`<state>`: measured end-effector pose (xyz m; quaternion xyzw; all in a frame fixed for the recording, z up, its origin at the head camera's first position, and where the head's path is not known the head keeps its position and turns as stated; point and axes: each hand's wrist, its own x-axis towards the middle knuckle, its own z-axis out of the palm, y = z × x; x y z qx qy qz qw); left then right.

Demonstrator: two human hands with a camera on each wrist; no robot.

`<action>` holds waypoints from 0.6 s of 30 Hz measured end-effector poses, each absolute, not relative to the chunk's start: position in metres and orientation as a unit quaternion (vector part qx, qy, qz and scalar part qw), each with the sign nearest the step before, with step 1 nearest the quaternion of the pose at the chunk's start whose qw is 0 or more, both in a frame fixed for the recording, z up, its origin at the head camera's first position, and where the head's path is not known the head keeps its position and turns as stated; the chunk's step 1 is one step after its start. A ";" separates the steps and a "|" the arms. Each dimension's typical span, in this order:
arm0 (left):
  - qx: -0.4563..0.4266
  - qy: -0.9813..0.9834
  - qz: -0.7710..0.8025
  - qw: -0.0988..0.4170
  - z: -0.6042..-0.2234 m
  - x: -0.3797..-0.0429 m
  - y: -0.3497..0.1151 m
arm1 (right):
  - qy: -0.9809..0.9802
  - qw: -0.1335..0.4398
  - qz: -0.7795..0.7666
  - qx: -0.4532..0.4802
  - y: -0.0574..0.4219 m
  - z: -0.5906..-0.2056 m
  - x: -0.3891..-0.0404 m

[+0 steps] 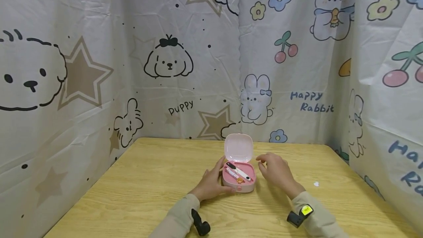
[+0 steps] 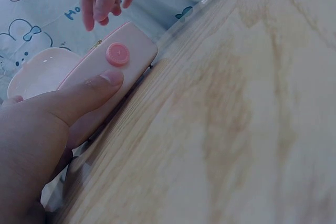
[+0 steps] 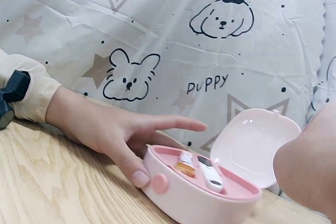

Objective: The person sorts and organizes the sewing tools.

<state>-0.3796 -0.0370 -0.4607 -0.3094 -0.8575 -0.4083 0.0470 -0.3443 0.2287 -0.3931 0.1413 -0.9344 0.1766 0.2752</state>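
A small pink box with a round pink button on its front stands on the table, its pale pink lid raised at the back. Inside lie a white stick-like item with black ends and a whitish slim item with an orange end; their exact kinds are unclear. My left hand grips the box's left side, thumb along the front near the button. To the right of the box hovers my right hand, fingers loosely bent and holding nothing visible. In the right wrist view, part of that hand blurs at the edge.
The box and hands are over a wood-grain table. A small white piece lies on it to the right. Printed curtains hang around the back and sides. Each wrist bears a black strapped device.
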 end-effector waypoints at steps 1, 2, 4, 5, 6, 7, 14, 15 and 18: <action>-0.311 -0.857 -0.408 0.048 -0.461 -0.380 -0.037 | -0.935 0.275 0.173 0.139 0.233 -0.393 -0.344; -0.311 -0.857 -0.409 0.049 -0.460 -0.380 -0.037 | -0.936 0.275 0.169 0.137 0.238 -0.393 -0.343; -0.312 -0.856 -0.408 0.051 -0.460 -0.381 -0.037 | -0.939 0.274 0.164 0.128 0.248 -0.394 -0.342; -0.312 -0.856 -0.408 0.051 -0.460 -0.381 -0.037 | -0.940 0.275 0.161 0.123 0.254 -0.395 -0.341; -0.312 -0.856 -0.409 0.051 -0.460 -0.382 -0.037 | -0.941 0.275 0.159 0.118 0.259 -0.396 -0.341; -0.311 -0.856 -0.409 0.050 -0.459 -0.381 -0.037 | -0.941 0.275 0.159 0.113 0.265 -0.398 -0.340; -0.304 -0.856 -0.417 0.038 -0.457 -0.378 -0.038 | -0.947 0.261 0.167 0.087 0.306 -0.407 -0.330; -0.303 -0.856 -0.417 0.036 -0.457 -0.377 -0.038 | -0.948 0.255 0.170 0.082 0.312 -0.407 -0.329; -0.299 -0.859 -0.414 0.036 -0.458 -0.377 -0.037 | -0.953 0.244 0.168 0.063 0.328 -0.412 -0.325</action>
